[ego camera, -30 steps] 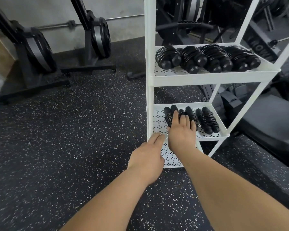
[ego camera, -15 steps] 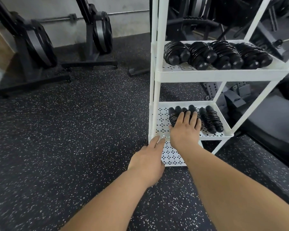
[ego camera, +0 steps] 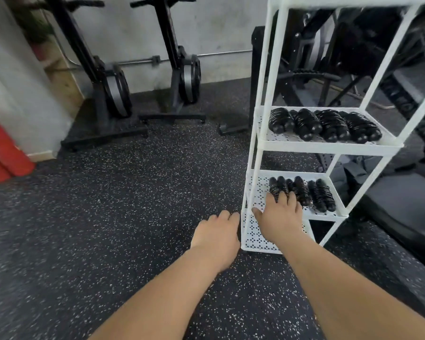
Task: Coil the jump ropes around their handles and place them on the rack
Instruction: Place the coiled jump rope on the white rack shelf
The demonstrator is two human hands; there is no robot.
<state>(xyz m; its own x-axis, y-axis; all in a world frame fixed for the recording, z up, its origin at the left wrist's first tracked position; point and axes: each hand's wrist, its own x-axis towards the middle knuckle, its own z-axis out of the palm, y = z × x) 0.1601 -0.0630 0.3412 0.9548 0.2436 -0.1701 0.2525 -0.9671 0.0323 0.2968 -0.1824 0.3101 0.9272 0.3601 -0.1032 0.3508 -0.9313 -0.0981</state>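
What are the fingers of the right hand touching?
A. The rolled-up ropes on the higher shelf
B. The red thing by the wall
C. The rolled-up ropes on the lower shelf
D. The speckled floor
C: the right hand reaches into the white rack, and its fingers lie on the near ends of the coiled jump ropes on the lower shelf.
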